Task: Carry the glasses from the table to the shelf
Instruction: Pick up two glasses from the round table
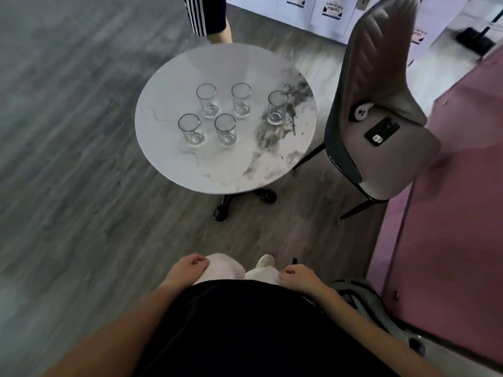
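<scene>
Five glasses (223, 112) upright on round table (168, 85), hands (192, 263) prob. empty.

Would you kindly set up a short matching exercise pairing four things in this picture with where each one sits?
Things:
1. five glasses
2. phone
3. left hand
4. chair

Places:
A. on the chair seat
B. to the right of the round table
C. low in the picture, by the person's own legs, holding nothing
D. upright on the round table's top

Pairs: 1-D, 2-A, 3-C, 4-B
</scene>
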`<action>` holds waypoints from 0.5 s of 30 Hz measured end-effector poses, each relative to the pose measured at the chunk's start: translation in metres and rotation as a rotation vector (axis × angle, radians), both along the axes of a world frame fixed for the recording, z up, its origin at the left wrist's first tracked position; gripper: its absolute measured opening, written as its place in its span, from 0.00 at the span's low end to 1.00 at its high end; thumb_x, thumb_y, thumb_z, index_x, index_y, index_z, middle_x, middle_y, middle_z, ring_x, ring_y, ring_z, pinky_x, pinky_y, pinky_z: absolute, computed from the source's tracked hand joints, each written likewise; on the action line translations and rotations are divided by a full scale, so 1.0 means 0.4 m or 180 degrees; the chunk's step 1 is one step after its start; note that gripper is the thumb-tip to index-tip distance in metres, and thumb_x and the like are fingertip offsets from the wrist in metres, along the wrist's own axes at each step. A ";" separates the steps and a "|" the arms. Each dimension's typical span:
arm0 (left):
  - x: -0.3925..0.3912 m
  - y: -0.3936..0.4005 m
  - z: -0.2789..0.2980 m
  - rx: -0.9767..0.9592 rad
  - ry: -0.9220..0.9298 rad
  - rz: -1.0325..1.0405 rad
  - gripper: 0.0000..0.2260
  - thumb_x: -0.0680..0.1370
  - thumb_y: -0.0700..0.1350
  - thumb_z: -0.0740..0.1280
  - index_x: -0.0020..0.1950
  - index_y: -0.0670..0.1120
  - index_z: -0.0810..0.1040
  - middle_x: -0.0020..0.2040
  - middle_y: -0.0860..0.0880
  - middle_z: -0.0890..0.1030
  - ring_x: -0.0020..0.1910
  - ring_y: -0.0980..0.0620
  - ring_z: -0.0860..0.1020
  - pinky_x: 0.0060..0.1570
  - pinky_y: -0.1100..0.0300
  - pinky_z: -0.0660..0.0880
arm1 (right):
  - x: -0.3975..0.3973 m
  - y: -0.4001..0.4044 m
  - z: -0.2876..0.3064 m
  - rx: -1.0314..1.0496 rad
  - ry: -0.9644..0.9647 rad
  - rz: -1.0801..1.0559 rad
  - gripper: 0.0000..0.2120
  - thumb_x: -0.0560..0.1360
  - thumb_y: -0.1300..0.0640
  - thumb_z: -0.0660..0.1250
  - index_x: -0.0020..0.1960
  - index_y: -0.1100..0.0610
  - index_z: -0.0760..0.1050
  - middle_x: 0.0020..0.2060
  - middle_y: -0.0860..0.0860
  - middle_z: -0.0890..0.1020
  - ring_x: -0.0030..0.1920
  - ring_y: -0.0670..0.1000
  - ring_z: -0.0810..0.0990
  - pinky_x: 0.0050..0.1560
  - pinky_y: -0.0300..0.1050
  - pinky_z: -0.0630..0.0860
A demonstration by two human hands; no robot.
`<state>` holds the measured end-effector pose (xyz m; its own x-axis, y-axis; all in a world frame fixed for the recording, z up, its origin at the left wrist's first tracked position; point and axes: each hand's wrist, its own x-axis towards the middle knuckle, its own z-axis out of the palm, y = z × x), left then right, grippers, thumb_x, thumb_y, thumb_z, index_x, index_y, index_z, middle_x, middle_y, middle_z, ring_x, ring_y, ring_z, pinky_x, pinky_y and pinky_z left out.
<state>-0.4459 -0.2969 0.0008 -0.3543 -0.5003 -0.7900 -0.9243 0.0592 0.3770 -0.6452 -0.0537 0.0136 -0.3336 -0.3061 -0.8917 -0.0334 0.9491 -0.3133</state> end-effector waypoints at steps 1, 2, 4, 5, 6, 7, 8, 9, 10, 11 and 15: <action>-0.022 -0.004 0.007 0.0010 0.0008 0.0028 0.06 0.78 0.52 0.67 0.50 0.53 0.82 0.49 0.52 0.82 0.53 0.51 0.80 0.58 0.58 0.73 | -0.017 -0.014 0.002 -0.0003 0.0003 0.0077 0.16 0.74 0.47 0.60 0.52 0.52 0.82 0.51 0.50 0.84 0.52 0.51 0.80 0.51 0.43 0.74; -0.036 -0.005 0.010 0.0041 0.0007 0.0020 0.05 0.78 0.53 0.67 0.50 0.55 0.81 0.48 0.53 0.82 0.52 0.52 0.80 0.57 0.58 0.72 | -0.030 -0.026 0.003 -0.0019 0.0018 0.0136 0.16 0.75 0.48 0.60 0.54 0.54 0.82 0.53 0.52 0.84 0.53 0.53 0.80 0.53 0.45 0.75; -0.055 -0.011 0.010 0.0151 0.0005 0.0047 0.04 0.78 0.53 0.67 0.49 0.56 0.80 0.48 0.54 0.82 0.52 0.53 0.80 0.55 0.60 0.71 | -0.060 -0.052 0.006 -0.0093 0.0019 0.0185 0.16 0.76 0.50 0.61 0.55 0.57 0.81 0.54 0.54 0.84 0.55 0.53 0.81 0.57 0.46 0.75; -0.060 -0.019 0.007 0.0201 0.0007 0.0058 0.03 0.77 0.52 0.68 0.48 0.55 0.81 0.48 0.54 0.83 0.52 0.53 0.80 0.54 0.61 0.71 | -0.074 -0.067 0.009 -0.0138 0.0007 0.0194 0.15 0.76 0.50 0.62 0.54 0.57 0.82 0.54 0.54 0.84 0.55 0.53 0.81 0.57 0.46 0.75; -0.067 -0.030 0.004 0.0218 0.0017 0.0059 0.02 0.77 0.51 0.68 0.46 0.55 0.81 0.47 0.54 0.83 0.52 0.53 0.81 0.52 0.61 0.71 | -0.089 -0.083 0.013 -0.0178 -0.0008 0.0213 0.14 0.76 0.50 0.62 0.54 0.55 0.82 0.54 0.53 0.84 0.55 0.52 0.81 0.58 0.45 0.75; -0.073 -0.043 0.005 0.0183 0.0047 0.0070 0.02 0.76 0.50 0.69 0.45 0.56 0.81 0.46 0.54 0.83 0.51 0.53 0.81 0.51 0.61 0.71 | -0.099 -0.098 0.020 -0.0200 -0.0008 0.0248 0.14 0.76 0.50 0.62 0.54 0.53 0.83 0.54 0.51 0.84 0.55 0.52 0.81 0.58 0.45 0.74; -0.085 -0.063 0.007 0.0068 0.0121 0.0117 0.03 0.76 0.50 0.69 0.43 0.57 0.81 0.45 0.55 0.84 0.50 0.53 0.81 0.51 0.60 0.72 | -0.114 -0.118 0.027 -0.0220 0.0023 0.0277 0.14 0.76 0.49 0.62 0.54 0.52 0.83 0.53 0.50 0.84 0.55 0.51 0.80 0.58 0.44 0.75; -0.101 -0.086 0.011 -0.0129 0.0242 0.0203 0.03 0.75 0.50 0.69 0.42 0.57 0.80 0.45 0.55 0.84 0.50 0.53 0.82 0.51 0.58 0.74 | -0.129 -0.141 0.034 -0.0256 0.0094 0.0294 0.14 0.76 0.49 0.63 0.54 0.51 0.83 0.52 0.49 0.84 0.54 0.51 0.80 0.57 0.44 0.75; -0.123 -0.112 0.019 -0.0369 0.0418 0.0319 0.04 0.75 0.50 0.68 0.41 0.59 0.80 0.44 0.56 0.84 0.49 0.53 0.82 0.52 0.57 0.75 | -0.145 -0.166 0.040 -0.0336 0.0214 0.0293 0.13 0.75 0.49 0.63 0.52 0.51 0.83 0.50 0.49 0.85 0.53 0.50 0.81 0.56 0.44 0.76; -0.149 -0.141 0.028 -0.0617 0.0636 0.0447 0.05 0.75 0.50 0.68 0.41 0.60 0.78 0.43 0.58 0.84 0.47 0.53 0.82 0.51 0.56 0.76 | -0.163 -0.195 0.048 -0.0460 0.0365 0.0255 0.11 0.75 0.49 0.64 0.50 0.51 0.83 0.48 0.48 0.85 0.51 0.50 0.81 0.55 0.44 0.77; -0.262 -0.272 0.072 -0.1524 0.1425 0.0755 0.06 0.75 0.48 0.70 0.46 0.60 0.77 0.39 0.59 0.81 0.41 0.61 0.81 0.45 0.57 0.76 | -0.228 -0.326 0.083 -0.1097 0.0943 -0.0160 0.06 0.74 0.49 0.67 0.44 0.49 0.82 0.40 0.44 0.84 0.43 0.44 0.82 0.50 0.43 0.78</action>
